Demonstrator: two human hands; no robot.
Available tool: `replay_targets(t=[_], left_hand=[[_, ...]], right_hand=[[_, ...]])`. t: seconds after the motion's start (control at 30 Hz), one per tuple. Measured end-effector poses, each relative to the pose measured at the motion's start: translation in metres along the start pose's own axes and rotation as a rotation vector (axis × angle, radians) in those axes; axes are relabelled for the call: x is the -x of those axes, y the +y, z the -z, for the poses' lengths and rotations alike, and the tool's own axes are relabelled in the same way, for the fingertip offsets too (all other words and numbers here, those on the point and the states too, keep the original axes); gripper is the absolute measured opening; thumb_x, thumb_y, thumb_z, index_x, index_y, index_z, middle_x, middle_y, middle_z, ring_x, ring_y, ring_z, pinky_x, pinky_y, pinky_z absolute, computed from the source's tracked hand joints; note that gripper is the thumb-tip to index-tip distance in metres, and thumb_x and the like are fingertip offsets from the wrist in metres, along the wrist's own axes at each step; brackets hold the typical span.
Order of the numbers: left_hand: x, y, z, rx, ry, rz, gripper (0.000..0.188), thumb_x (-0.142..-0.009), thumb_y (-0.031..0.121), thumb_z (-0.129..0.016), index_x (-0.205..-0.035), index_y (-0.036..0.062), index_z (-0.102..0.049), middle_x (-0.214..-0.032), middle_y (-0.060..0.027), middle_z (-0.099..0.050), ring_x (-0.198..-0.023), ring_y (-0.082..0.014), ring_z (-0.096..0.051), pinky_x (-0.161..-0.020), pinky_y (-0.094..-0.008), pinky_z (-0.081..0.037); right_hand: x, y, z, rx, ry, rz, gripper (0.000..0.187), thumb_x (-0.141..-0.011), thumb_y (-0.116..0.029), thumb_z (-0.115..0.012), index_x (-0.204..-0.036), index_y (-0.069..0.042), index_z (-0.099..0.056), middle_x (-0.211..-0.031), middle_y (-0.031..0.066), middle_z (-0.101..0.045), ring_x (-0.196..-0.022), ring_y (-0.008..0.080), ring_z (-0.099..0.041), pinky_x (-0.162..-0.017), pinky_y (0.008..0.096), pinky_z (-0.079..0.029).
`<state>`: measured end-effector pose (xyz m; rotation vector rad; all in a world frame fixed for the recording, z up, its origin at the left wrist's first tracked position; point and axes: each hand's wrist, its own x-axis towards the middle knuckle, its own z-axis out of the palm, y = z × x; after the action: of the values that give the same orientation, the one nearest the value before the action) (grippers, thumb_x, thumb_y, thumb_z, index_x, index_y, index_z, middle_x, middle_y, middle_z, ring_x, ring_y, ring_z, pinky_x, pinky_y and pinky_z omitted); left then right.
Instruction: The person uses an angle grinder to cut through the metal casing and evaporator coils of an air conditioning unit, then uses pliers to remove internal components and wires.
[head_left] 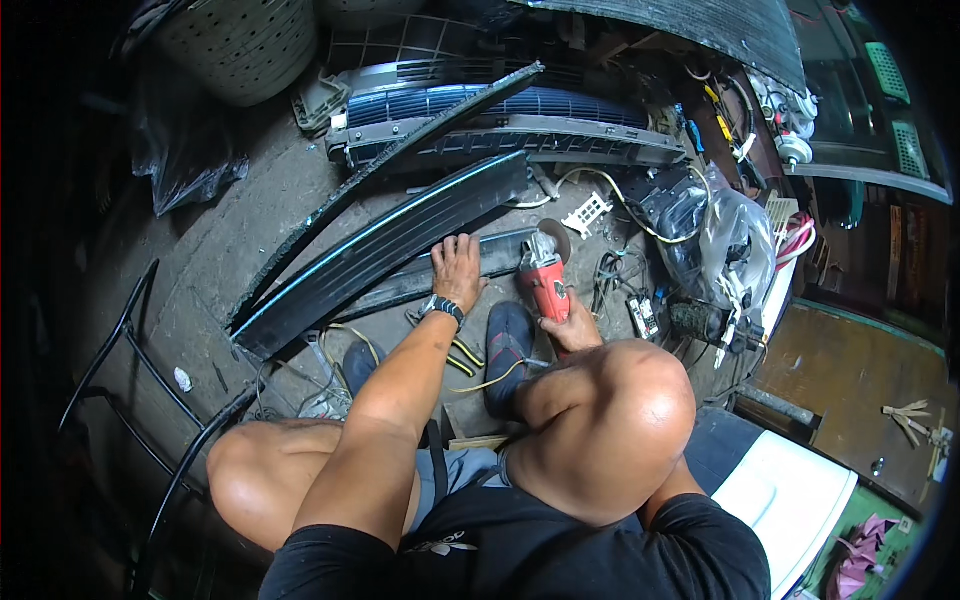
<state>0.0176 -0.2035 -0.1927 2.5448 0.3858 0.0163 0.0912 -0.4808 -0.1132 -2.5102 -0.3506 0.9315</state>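
My right hand is closed around the rear of a red angle grinder, near my right knee. The grinder's thin round disc stands just past the right end of a long dark strip; I cannot tell whether they touch. My left hand, with a watch at the wrist, presses on that strip, its fingers bent over the far edge and the thumb on the near side. Alongside lies a wider black ribbed panel. Yellow-handled pliers lie beneath my left wrist, beside my shoe.
Behind the panel, a long dark bar leans across a slatted grille piece. A white plastic bracket, cables and a clear plastic bag lie to the right. A black tubular frame stands left; a perforated basket is behind.
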Motion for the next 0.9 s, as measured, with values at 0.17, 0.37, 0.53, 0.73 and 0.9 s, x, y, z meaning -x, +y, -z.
replay_targets(t=[0.17, 0.37, 0.53, 0.73, 0.9], left_hand=[[-0.014, 0.000, 0.011, -0.008, 0.068, 0.037, 0.096, -0.071, 0.030, -0.101, -0.152, 0.0049, -0.055, -0.138, -0.0136, -0.055, -0.134, -0.0351, -0.050, -0.117, -0.0537, -0.037], [-0.013, 0.004, 0.013, -0.001, 0.044, 0.032, 0.096, -0.072, 0.031, -0.101, -0.152, 0.0054, -0.055, -0.139, -0.0134, -0.055, -0.135, -0.0354, -0.049, -0.117, -0.0537, -0.036], [-0.011, 0.005, 0.015, -0.004, 0.075, 0.028, 0.096, -0.073, 0.031, -0.100, -0.153, 0.0056, -0.054, -0.138, -0.0135, -0.055, -0.135, -0.0356, -0.049, -0.117, -0.0542, -0.036], [-0.007, 0.004, 0.014, -0.008, 0.113, 0.018, 0.096, -0.070, 0.031, -0.101, -0.151, 0.0057, -0.054, -0.137, -0.0126, -0.054, -0.133, -0.0344, -0.050, -0.116, -0.0544, -0.036], [-0.007, 0.009, 0.016, -0.017, 0.138, 0.008, 0.096, -0.071, 0.031, -0.101, -0.152, 0.0056, -0.054, -0.136, -0.0129, -0.055, -0.132, -0.0351, -0.050, -0.116, -0.0550, -0.036]], right_hand=[[0.011, 0.005, 0.000, 0.013, 0.007, -0.025, 0.092, -0.079, -0.037, -0.091, -0.155, -0.006, -0.050, -0.130, 0.0315, -0.072, -0.125, 0.0503, -0.070, -0.107, 0.0537, -0.054], [0.008, 0.012, -0.003, 0.020, 0.050, -0.001, 0.087, -0.078, -0.036, -0.091, -0.151, -0.008, -0.052, -0.126, 0.0299, -0.073, -0.122, 0.0496, -0.071, -0.103, 0.0543, -0.055], [0.016, 0.016, -0.004, -0.006, 0.072, 0.079, 0.086, -0.077, -0.037, -0.091, -0.149, -0.010, -0.053, -0.122, 0.0292, -0.075, -0.118, 0.0503, -0.072, -0.101, 0.0559, -0.056], [0.019, 0.019, -0.009, -0.013, 0.033, -0.004, 0.087, -0.077, -0.036, -0.090, -0.152, -0.012, -0.052, -0.125, 0.0273, -0.074, -0.121, 0.0487, -0.072, -0.103, 0.0547, -0.055], [0.019, 0.043, -0.017, -0.027, 0.047, 0.035, 0.091, -0.077, -0.036, -0.090, -0.155, -0.013, -0.051, -0.132, 0.0248, -0.072, -0.125, 0.0468, -0.070, -0.107, 0.0536, -0.054]])
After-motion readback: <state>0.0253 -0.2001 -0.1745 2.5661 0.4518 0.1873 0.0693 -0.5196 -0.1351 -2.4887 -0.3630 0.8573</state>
